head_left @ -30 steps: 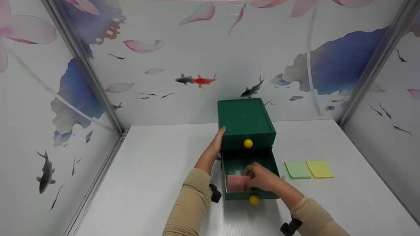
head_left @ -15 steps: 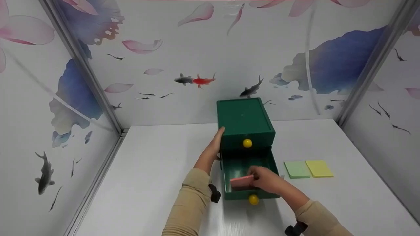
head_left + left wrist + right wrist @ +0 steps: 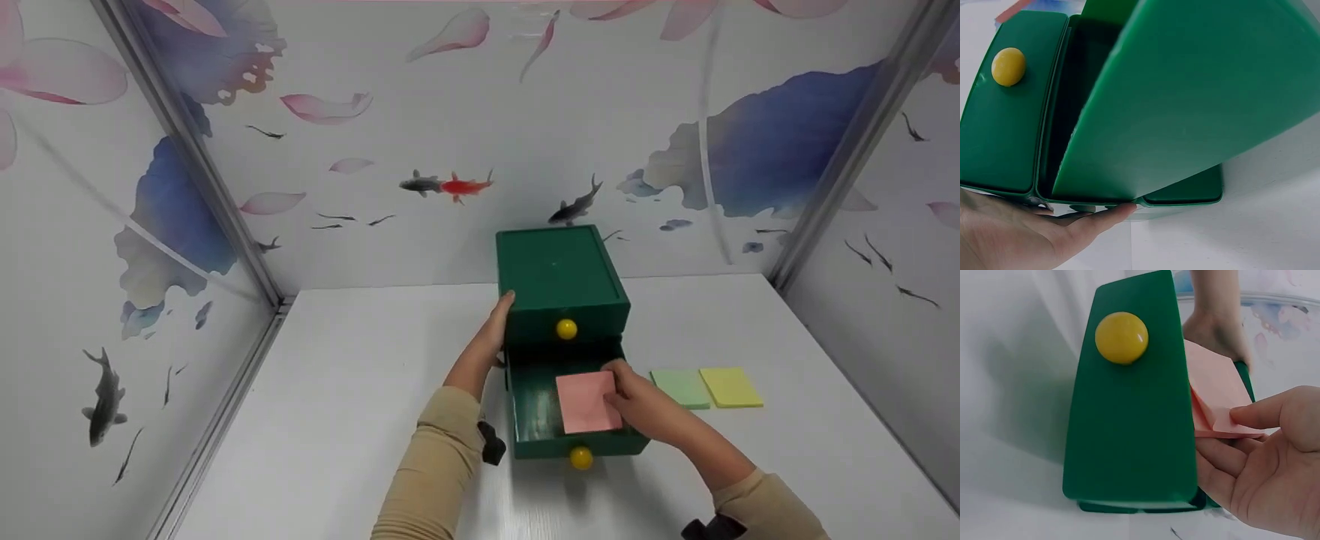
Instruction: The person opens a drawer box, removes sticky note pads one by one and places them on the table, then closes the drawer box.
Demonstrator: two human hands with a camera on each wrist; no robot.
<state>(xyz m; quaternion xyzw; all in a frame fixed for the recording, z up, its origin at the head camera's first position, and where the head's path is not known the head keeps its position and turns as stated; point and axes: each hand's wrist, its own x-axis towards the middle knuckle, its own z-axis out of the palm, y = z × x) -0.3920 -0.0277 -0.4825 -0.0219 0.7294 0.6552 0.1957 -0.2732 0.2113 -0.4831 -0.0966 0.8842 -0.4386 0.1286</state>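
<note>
A pad of pink sticky notes (image 3: 586, 403) is pinched between the thumb and fingers of my right hand (image 3: 641, 405). It is held above the pulled-out lower drawer (image 3: 534, 409) of a small green drawer cabinet (image 3: 562, 266). In the right wrist view a sheet of the sticky notes (image 3: 1221, 379) lifts at one edge under the thumb. My left hand (image 3: 495, 330) rests against the cabinet's left side; its fingers look straight along the wall in the left wrist view, where the hand (image 3: 1033, 233) is partly cut off. The upper drawer is closed.
Right of the cabinet, a green sticky note pad (image 3: 681, 389) and a yellow one (image 3: 731, 387) lie side by side on the white table (image 3: 360, 420). A printed wall panel (image 3: 375, 247) stands close behind the cabinet. Yellow knobs (image 3: 566, 328) stick out from the drawer fronts.
My right hand has lifted the pink pad from inside the lower drawer and moved it right, turning its face upward. My left hand has stayed on the cabinet's side.
</note>
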